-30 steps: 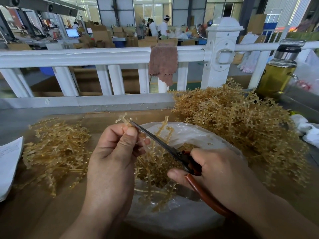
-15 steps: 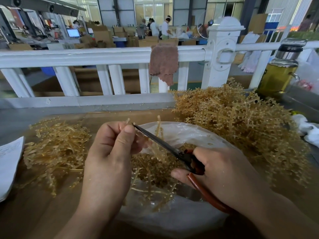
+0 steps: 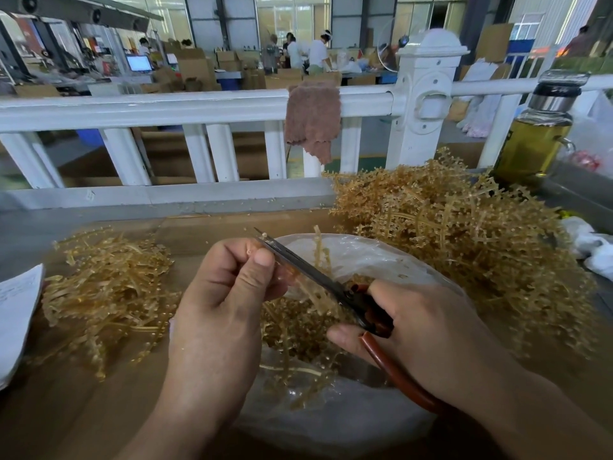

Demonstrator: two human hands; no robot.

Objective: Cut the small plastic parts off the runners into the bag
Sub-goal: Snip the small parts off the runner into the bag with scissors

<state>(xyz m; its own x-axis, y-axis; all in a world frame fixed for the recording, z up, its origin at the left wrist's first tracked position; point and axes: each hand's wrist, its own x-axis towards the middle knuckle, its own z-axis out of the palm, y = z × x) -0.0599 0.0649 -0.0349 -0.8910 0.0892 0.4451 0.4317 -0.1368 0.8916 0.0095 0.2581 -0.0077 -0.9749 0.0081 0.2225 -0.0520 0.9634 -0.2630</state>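
- Over the open mouth of the bag (image 3: 381,257), in the middle of the table (image 3: 66,410), the left hand (image 3: 229,293) pinches a runner (image 3: 319,247) between the thumb and the curled fingers.
- The right hand (image 3: 421,327) grips the red-brown handles of the scissors (image 3: 305,270) with its fingers curled round them. The blades lie almost together and point up and to the left, with the tip just past the left thumb.
- Inside the bag lie the small plastic parts (image 3: 298,327), mixed with some runner pieces.
- On the right the tall pile of runners (image 3: 464,234) touches the bag's far rim, so there is little room there.
- On the left the flat pile of runners (image 3: 106,287) lies near. A strip of bare table stays between it and the left wrist.
- A paper (image 3: 16,303) lies at the left edge.
- The white railing (image 3: 166,107) closes the far edge. A cloth (image 3: 311,121) hangs on it, and a bottle (image 3: 537,134) stands at the far right.
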